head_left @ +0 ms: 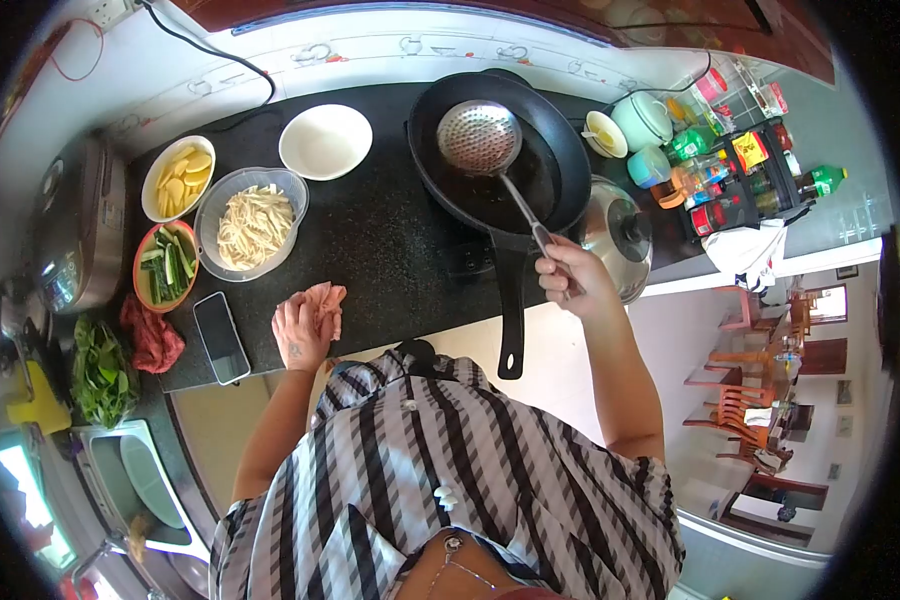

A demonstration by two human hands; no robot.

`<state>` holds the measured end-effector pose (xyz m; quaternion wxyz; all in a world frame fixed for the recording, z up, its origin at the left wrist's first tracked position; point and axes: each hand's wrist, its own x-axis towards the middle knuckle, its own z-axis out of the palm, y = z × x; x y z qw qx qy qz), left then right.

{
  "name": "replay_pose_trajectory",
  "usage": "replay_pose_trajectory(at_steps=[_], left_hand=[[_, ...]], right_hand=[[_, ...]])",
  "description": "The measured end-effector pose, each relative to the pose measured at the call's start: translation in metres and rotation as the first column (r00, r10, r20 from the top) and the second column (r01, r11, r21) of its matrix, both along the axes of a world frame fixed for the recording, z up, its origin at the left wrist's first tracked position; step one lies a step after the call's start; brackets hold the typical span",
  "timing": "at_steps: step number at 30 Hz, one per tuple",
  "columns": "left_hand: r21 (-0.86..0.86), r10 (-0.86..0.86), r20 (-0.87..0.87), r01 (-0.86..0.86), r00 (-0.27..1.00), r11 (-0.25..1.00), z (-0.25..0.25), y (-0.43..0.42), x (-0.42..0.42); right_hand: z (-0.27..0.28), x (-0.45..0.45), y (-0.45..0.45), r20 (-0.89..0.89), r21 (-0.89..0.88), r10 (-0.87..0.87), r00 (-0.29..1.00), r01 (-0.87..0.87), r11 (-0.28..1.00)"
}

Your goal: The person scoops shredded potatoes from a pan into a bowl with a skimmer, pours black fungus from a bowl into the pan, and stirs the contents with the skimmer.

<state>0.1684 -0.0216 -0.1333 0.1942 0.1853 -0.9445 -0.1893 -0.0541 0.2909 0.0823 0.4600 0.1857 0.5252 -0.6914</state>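
Note:
My right hand (pixel 576 278) is closed around the handle of a metal skimmer (pixel 480 138), whose perforated bowl is over the black wok (pixel 571 185). Dark liquid or a shiny bottom shows inside the wok, and its long handle points toward me. On the counter's front part, my left hand (pixel 301 330) grips a pink cloth (pixel 327 303) against the black surface. Left of that hand lies a phone (pixel 221 338). A clear bowl of pale cut strips (pixel 254 226) stands farther back, near an empty white bowl (pixel 325 142).
Sliced yellow pieces fill a white bowl (pixel 179 178); cucumber-like green pieces fill an orange bowl (pixel 166 266). A rice cooker (pixel 85 222), red cloth (pixel 153 335) and leafy greens (pixel 104 372) are at left. A metal lid (pixel 613 240) and a bottle rack (pixel 755 170) stand right.

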Motion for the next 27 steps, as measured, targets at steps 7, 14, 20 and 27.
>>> replay_pose_trajectory(at_steps=[7, 14, 20, 27], left_hand=[[0.003, 0.016, 0.004, -0.016, 1.000, 1.000, 0.000, 0.000, 0.001], [0.035, 0.011, 0.022, -0.012, 1.000, 0.999, -0.001, -0.001, 0.002], [0.018, 0.011, -0.016, -0.010, 1.000, 1.000, 0.001, -0.001, 0.000], [0.023, 0.001, 0.047, -0.002, 0.999, 1.000, -0.007, -0.003, 0.002]], right_hand=[[0.003, -0.034, 0.022, -0.158, 0.099, -0.089, 0.983, 0.105, 0.990], [0.002, -0.015, 0.045, -0.083, 0.098, -0.162, 0.983, 0.169, 0.981], [0.023, 0.022, 0.039, 0.055, -0.082, -0.077, 0.995, 0.082, 0.993], [0.045, 0.045, 0.024, -0.145, 0.120, 0.032, 0.989, -0.014, 0.993]])
